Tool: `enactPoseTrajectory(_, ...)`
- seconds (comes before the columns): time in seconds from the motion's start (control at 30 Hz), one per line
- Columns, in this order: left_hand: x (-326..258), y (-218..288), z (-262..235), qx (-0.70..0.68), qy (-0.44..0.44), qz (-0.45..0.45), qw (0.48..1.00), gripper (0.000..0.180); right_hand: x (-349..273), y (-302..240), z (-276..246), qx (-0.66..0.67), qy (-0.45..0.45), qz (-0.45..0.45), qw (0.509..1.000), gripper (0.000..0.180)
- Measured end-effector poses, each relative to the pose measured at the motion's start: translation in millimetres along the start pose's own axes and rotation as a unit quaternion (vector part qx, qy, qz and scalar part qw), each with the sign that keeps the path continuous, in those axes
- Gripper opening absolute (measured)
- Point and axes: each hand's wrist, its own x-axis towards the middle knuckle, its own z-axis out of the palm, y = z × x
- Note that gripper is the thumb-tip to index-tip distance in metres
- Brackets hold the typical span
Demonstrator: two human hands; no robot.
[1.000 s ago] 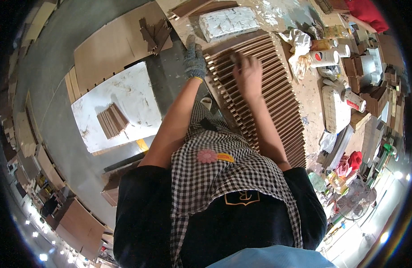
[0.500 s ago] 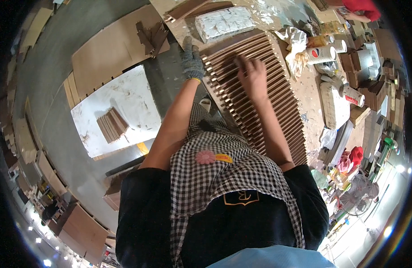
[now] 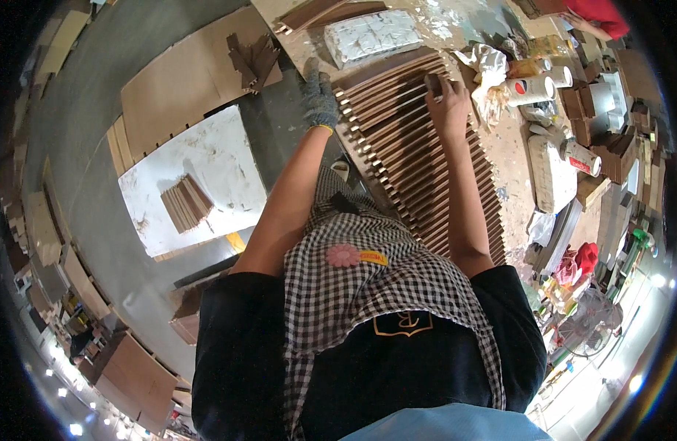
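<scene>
A long row of narrow brown wooden slats (image 3: pixel 397 121) lies close together on the table in front of me, with pale ends along the left side. My left hand (image 3: pixel 319 99), in a grey knit glove with a yellow cuff, rests at the left ends of the far slats, fingers stretched out. My bare right hand (image 3: pixel 448 109) is over the right part of the far slats. Its fingers are bent round a small dark block (image 3: pixel 432 85), mostly covered by the hand, so its exact kind does not show.
A white wrapped bundle (image 3: pixel 373 37) lies beyond the slats. To the right stand white paper cups (image 3: pixel 531 90) beside crumpled paper (image 3: pixel 487 72). At left, a white board (image 3: pixel 228 154) carries a stack of short wooden pieces (image 3: pixel 185 203). Another person's red sleeve (image 3: pixel 606 16) shows far right.
My right hand has slid rightward across the slats with the small dark block, from near their middle to their right part. The left hand stays at the slat ends.
</scene>
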Motion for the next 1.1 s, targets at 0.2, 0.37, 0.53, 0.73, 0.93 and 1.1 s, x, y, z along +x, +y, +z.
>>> enactPoseTrajectory(0.2,-1.9,1.4,0.8,-0.059,0.019,-0.034,0.998,0.042,-56.8,-112.3,-21.6,0.077,-0.085,-0.101,0.988,0.054)
enactPoseTrajectory(0.37,4.4,-4.8,0.8,-0.010,0.019,-0.020,1.000,0.045,-80.9,-142.3,-32.5,0.176,-0.132,-0.094,0.971,0.054)
enactPoseTrajectory(0.53,-3.7,1.8,0.3,-0.069,0.008,-0.015,0.997,0.044,-75.6,-93.9,-30.8,0.122,-0.101,-0.085,0.984,0.052)
enactPoseTrajectory(0.73,0.2,-1.7,4.0,-0.087,0.026,0.005,0.996,0.046,-24.2,16.3,-12.7,0.032,-0.032,-0.002,0.999,0.058)
enactPoseTrajectory(0.93,-2.4,-3.5,3.3,-0.102,0.028,0.009,0.994,0.046,11.1,68.6,-1.9,-0.015,0.018,0.046,0.999,0.048)
enactPoseTrajectory(1.1,-8.0,17.7,-3.1,-0.022,-0.010,-0.027,0.999,0.043,-26.9,16.8,-13.2,-0.015,-0.036,-0.005,0.999,0.049)
